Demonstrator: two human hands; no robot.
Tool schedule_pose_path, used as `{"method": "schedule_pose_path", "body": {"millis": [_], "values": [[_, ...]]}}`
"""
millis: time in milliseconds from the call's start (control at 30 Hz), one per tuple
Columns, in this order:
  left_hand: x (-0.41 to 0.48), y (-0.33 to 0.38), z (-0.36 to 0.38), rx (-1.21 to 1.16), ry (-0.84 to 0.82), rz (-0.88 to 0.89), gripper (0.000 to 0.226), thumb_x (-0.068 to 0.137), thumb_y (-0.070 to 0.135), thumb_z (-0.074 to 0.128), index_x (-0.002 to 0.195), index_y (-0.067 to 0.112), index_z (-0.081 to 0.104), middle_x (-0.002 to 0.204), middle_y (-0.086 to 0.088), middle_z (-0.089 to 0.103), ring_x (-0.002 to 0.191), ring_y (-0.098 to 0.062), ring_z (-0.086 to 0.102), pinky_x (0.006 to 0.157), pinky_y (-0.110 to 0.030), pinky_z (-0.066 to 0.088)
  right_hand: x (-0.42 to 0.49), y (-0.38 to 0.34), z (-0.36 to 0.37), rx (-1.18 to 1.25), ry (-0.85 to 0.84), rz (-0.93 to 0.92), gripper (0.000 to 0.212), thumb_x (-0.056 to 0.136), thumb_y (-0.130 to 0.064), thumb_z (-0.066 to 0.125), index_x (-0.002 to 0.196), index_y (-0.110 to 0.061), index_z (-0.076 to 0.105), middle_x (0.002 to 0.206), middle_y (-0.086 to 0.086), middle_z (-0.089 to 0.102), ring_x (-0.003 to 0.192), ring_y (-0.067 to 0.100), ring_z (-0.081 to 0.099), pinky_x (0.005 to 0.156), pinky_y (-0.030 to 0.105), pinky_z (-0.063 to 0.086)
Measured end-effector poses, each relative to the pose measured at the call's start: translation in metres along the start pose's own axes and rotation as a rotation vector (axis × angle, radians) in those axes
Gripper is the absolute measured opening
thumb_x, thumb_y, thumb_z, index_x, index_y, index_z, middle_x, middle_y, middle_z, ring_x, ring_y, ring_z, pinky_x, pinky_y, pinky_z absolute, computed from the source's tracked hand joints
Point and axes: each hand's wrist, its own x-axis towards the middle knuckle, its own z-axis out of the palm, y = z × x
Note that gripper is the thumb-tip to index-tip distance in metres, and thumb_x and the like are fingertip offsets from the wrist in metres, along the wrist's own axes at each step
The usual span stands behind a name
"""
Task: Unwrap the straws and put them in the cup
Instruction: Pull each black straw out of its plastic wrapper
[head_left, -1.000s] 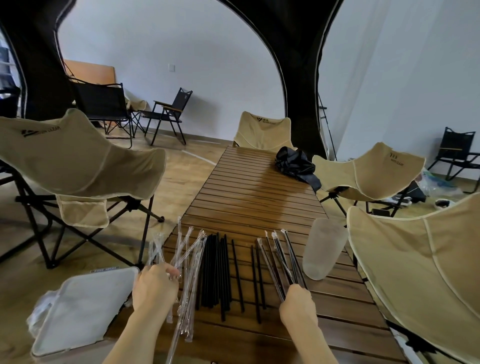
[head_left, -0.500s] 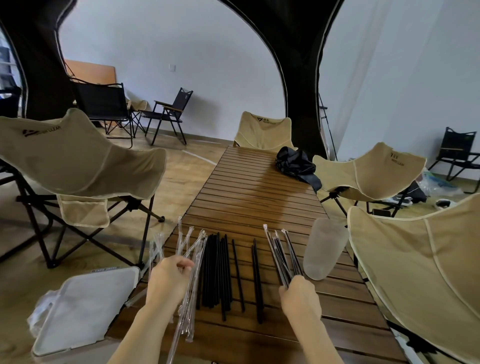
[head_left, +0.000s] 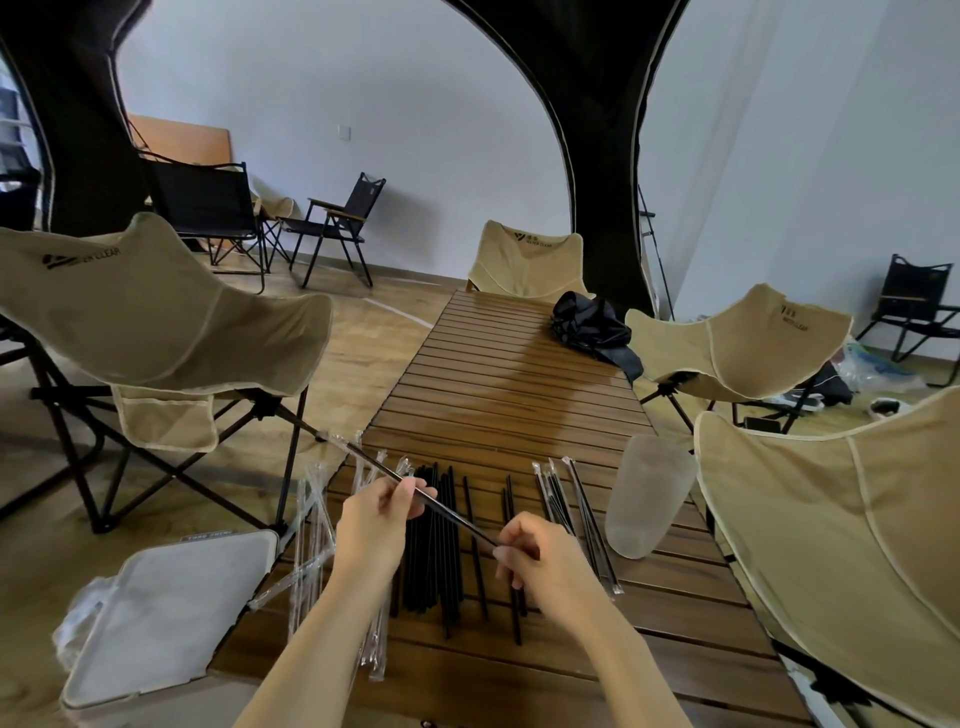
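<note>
One black straw in a clear wrapper (head_left: 452, 512) is held slantwise above the wooden slat table (head_left: 498, 395). My left hand (head_left: 376, 525) pinches it near its middle. My right hand (head_left: 540, 564) pinches its near end. The wrapper's far end sticks out up and left, past the table edge. On the table lie several bare black straws (head_left: 434, 545), a few wrapped straws (head_left: 566, 499) to the right, and a heap of empty clear wrappers (head_left: 314, 525) at the left edge. A frosted plastic cup (head_left: 647, 496) stands upright at the right; no straws show in it.
A white lidded bin (head_left: 161, 613) sits low at the left of the table. Beige folding chairs stand on the left (head_left: 150, 317), right (head_left: 841, 525) and far end (head_left: 524, 254). A black bundle (head_left: 592, 327) lies at the table's far right.
My right hand lifted one wrapped straw from the right-hand group and swung it left. My left hand let go of the empty wrappers and took hold of that straw.
</note>
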Motion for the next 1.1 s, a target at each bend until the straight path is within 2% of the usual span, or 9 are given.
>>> {"method": "schedule_pose_path", "body": {"millis": [133, 267, 367, 567, 700, 833, 900, 967, 1100], "values": [[-0.004, 0.008, -0.005, -0.169, 0.115, -0.071, 0.023, 0.097, 0.025, 0.049, 0.089, 0.015, 0.068, 0.083, 0.001, 0.067, 0.071, -0.005, 0.058, 0.062, -0.02, 0.041, 0.002, 0.006, -0.002, -0.039, 0.066, -0.014, 0.01, 0.093, -0.024, 0.055, 0.086, -0.024, 0.061, 0.072, -0.004, 0.066, 0.06, -0.003, 0.057, 0.063, 0.013, 0.048], [-0.008, 0.015, -0.008, -0.345, 0.177, -0.147, 0.026, 0.099, 0.026, 0.044, 0.084, 0.019, 0.065, 0.091, 0.0, 0.068, 0.09, -0.014, 0.062, 0.089, -0.035, 0.048, 0.002, 0.001, -0.002, -0.024, 0.079, -0.08, 0.014, 0.092, -0.02, 0.056, 0.083, -0.023, 0.066, 0.066, -0.007, 0.065, 0.061, -0.003, 0.058, 0.064, 0.012, 0.046], [-0.011, 0.022, -0.002, -0.384, 0.175, -0.181, 0.025, 0.099, 0.027, 0.044, 0.086, 0.02, 0.064, 0.09, 0.006, 0.07, 0.087, -0.013, 0.061, 0.101, -0.047, 0.042, 0.002, -0.002, -0.001, -0.011, 0.133, -0.111, 0.018, 0.091, -0.019, 0.057, 0.078, -0.022, 0.068, 0.061, -0.007, 0.064, 0.058, 0.0, 0.058, 0.064, 0.013, 0.047], [-0.016, 0.031, 0.005, -0.363, 0.113, -0.154, 0.028, 0.099, 0.029, 0.045, 0.082, 0.025, 0.067, 0.095, 0.009, 0.071, 0.101, -0.013, 0.062, 0.11, -0.045, 0.032, -0.002, 0.0, 0.001, 0.011, 0.107, -0.113, 0.017, 0.091, -0.017, 0.057, 0.082, -0.017, 0.071, 0.059, -0.006, 0.063, 0.058, 0.0, 0.058, 0.067, 0.014, 0.047], [-0.018, 0.028, 0.006, -0.313, 0.048, -0.152, 0.03, 0.1, 0.033, 0.042, 0.088, 0.023, 0.068, 0.102, 0.007, 0.069, 0.1, -0.01, 0.061, 0.106, -0.043, 0.029, -0.001, 0.004, -0.007, 0.025, 0.141, -0.128, 0.018, 0.091, -0.016, 0.058, 0.08, -0.021, 0.071, 0.058, -0.008, 0.063, 0.061, 0.0, 0.06, 0.064, 0.012, 0.045], [-0.015, 0.028, -0.007, -0.355, 0.124, -0.12, 0.027, 0.098, 0.035, 0.042, 0.092, 0.028, 0.067, 0.106, -0.007, 0.066, 0.089, -0.018, 0.057, 0.091, -0.041, 0.043, -0.002, 0.006, -0.013, 0.032, 0.133, -0.125, 0.018, 0.091, -0.013, 0.057, 0.082, -0.018, 0.071, 0.06, -0.008, 0.062, 0.063, -0.002, 0.06, 0.063, 0.008, 0.043], [-0.013, 0.031, -0.014, -0.436, 0.194, -0.121, 0.025, 0.098, 0.032, 0.043, 0.088, 0.028, 0.066, 0.108, 0.0, 0.068, 0.107, -0.027, 0.059, 0.099, -0.046, 0.044, -0.002, 0.005, -0.011, 0.02, 0.111, -0.124, 0.019, 0.092, -0.015, 0.057, 0.08, -0.022, 0.07, 0.06, -0.008, 0.063, 0.063, -0.001, 0.06, 0.064, 0.009, 0.044], [-0.015, 0.038, -0.015, -0.501, 0.213, -0.123, 0.025, 0.099, 0.031, 0.043, 0.085, 0.027, 0.063, 0.102, 0.01, 0.069, 0.122, -0.03, 0.053, 0.109, -0.053, 0.035, -0.001, 0.005, -0.008, 0.022, 0.112, -0.123, 0.022, 0.092, -0.015, 0.057, 0.077, -0.026, 0.069, 0.058, -0.01, 0.063, 0.061, -0.001, 0.059, 0.064, 0.009, 0.044], [-0.021, 0.05, -0.003, -0.522, 0.213, -0.085, 0.025, 0.099, 0.03, 0.042, 0.082, 0.027, 0.06, 0.091, 0.016, 0.067, 0.116, -0.019, 0.056, 0.108, -0.048, 0.036, -0.002, 0.005, -0.009, 0.057, 0.15, -0.124, 0.027, 0.091, -0.012, 0.056, 0.073, -0.027, 0.069, 0.056, -0.013, 0.062, 0.061, -0.004, 0.058, 0.065, 0.008, 0.044]]}}
